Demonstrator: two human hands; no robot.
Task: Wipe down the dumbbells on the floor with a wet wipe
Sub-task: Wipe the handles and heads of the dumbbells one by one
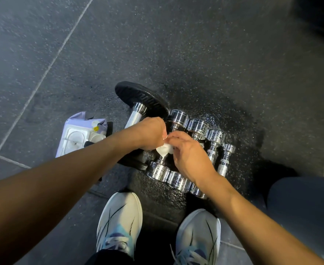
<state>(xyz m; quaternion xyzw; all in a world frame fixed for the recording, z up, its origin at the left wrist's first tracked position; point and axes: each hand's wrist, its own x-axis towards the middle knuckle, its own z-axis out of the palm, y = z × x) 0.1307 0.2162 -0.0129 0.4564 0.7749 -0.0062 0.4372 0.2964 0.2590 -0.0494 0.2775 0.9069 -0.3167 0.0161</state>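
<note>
On dark speckled rubber floor (pixel 195 44): chrome dumbbells (pixel 178 180) in a row; wet wipe (pixel 164 149) above them, pinched between left hand (pixel 149 133) and right hand (pixel 188 152) fingers.

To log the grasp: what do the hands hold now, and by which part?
The left hand and right hand both pinch the white wet wipe by its upper part.

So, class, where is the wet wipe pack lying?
In the head view, the wet wipe pack lies on the floor, left of the black-plated dumbbell.
</note>
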